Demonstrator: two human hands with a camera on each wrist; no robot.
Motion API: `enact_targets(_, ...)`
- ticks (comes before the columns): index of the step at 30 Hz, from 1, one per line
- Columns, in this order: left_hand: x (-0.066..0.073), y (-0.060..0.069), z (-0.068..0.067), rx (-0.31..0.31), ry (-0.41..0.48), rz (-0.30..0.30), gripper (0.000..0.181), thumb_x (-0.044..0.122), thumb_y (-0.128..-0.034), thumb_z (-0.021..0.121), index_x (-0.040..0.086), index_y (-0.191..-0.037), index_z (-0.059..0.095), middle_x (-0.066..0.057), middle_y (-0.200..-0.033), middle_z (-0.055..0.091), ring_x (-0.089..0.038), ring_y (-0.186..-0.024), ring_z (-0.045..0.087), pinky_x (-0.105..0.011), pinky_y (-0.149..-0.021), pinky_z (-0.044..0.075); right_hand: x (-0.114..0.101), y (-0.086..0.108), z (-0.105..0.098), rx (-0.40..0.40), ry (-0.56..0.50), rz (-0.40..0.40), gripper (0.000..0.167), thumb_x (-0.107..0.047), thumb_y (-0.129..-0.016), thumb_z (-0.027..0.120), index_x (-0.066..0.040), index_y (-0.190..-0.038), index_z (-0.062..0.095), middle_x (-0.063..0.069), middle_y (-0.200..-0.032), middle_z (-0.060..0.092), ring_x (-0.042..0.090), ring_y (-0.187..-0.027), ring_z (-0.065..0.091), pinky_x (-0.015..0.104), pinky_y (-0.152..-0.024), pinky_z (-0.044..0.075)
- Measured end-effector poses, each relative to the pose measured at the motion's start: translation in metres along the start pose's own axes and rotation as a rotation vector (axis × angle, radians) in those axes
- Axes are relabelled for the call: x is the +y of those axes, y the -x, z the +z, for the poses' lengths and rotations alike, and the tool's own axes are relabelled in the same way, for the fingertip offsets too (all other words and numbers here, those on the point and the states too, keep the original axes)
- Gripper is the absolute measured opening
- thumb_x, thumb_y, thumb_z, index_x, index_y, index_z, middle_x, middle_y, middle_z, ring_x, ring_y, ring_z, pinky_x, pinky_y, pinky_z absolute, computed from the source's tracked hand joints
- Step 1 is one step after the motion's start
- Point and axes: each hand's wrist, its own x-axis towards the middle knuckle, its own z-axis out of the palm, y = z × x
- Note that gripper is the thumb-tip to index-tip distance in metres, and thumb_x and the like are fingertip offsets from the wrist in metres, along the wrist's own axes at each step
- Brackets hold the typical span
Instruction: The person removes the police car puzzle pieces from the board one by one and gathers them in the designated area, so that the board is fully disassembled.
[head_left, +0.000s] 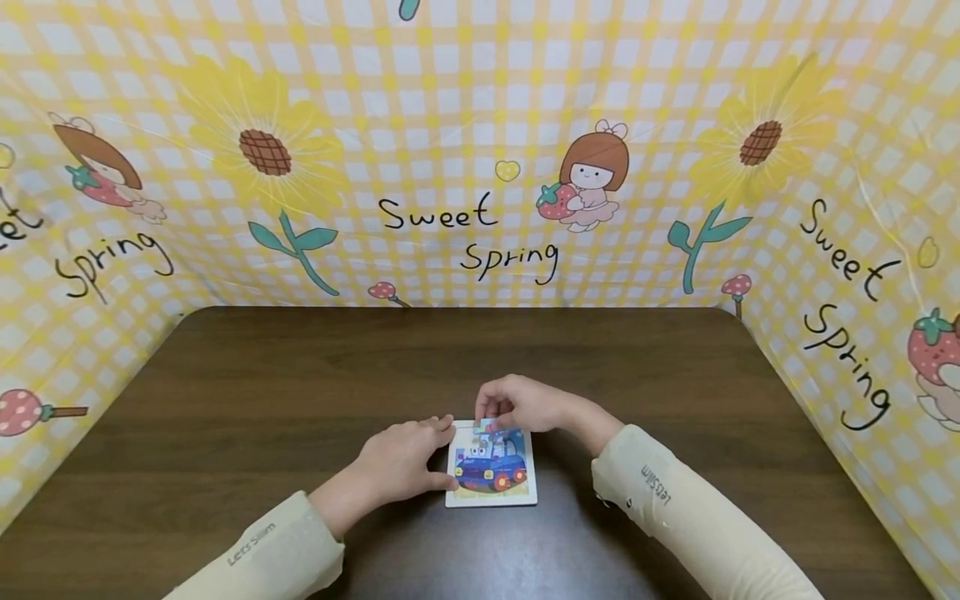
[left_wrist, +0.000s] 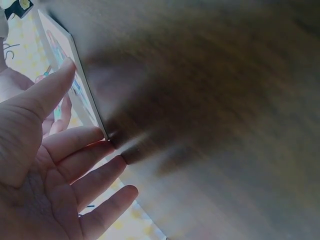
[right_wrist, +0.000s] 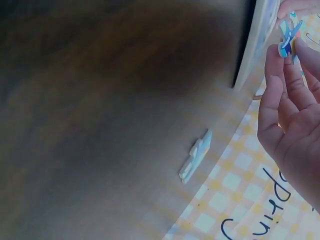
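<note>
A jigsaw puzzle board [head_left: 491, 502] with a pale rim lies on the table, showing a blue cartoon car with red wheels. Along its left side rests my left hand [head_left: 401, 460], thumb at the lower left edge and fingers near the upper left corner. The left wrist view shows those fingers [left_wrist: 95, 184] spread and fairly straight. My right hand [head_left: 531, 403] is over the board's top edge and pinches a small blue puzzle piece [right_wrist: 286, 44] between thumb and fingertips. Another loose puzzle piece [right_wrist: 196, 156] lies on the table in the right wrist view.
The dark wooden table [head_left: 315, 367] stretches out around the board. A yellow checked cloth [head_left: 465, 108] with flowers and lettering rises behind the table and along both sides.
</note>
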Motion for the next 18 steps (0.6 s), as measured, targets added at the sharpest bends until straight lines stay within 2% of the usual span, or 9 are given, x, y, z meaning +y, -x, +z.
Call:
enact_targets(10,0.001,0.000,-0.002,-0.008,-0.012,-0.007,0.076,0.051,-0.0812,0.077,0.010,-0.142,0.056,-0.008,-0.150,0.051,-0.029,-0.137,0.052,-0.050,-0.106,0.047,0.003,0.010,-0.012,0.048,-0.003,-0.037,0.010,-0.001,-0.093,0.066,-0.005,-0.102,0.068,0.005,-0.088,0.065,0.008,-0.079,0.056,0.022,-0.075,0.049)
enact_targets(18,0.002,0.001,0.000,-0.001,-0.020,-0.005,0.076,0.050,-0.0809,0.078,0.010,-0.141,0.056,-0.008,-0.150,0.052,-0.029,-0.137,0.052,-0.049,-0.106,0.047,0.014,0.024,-0.019,0.091,-0.037,-0.017,0.009,-0.001,-0.093,0.067,-0.004,-0.101,0.069,0.005,-0.085,0.063,0.009,-0.077,0.055,0.022,-0.072,0.050)
